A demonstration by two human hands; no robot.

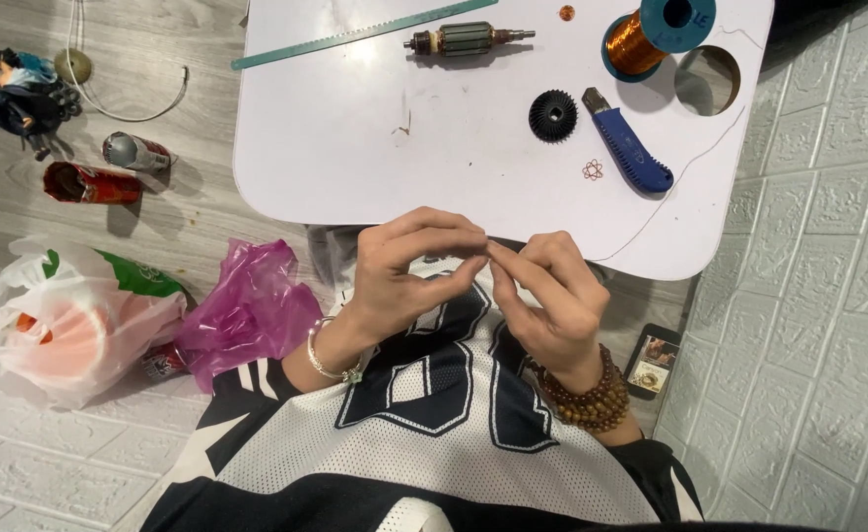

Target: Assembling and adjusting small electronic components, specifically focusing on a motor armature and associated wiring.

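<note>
**Fine wire pinched at the table's near edge**

A thin copper wire (651,212) is pinched between the fingertips of the left hand (409,271) and right hand (547,296), both closed on it, just off the white table (355,128). Judged step: twisting or shaping the strand; steady tension is called for. The wire is trailed back toward the spool (651,34) at the far right corner. A motor rotor (468,39), gear (552,115) and knife (629,153) are laid out. Wood floor, plastic bags (158,315).

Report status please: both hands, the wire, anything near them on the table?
Left hand and right hand fingertips pinched together, thin copper wire apparently between them. Copper spool, blue knife, black gear apart on white table.
</note>
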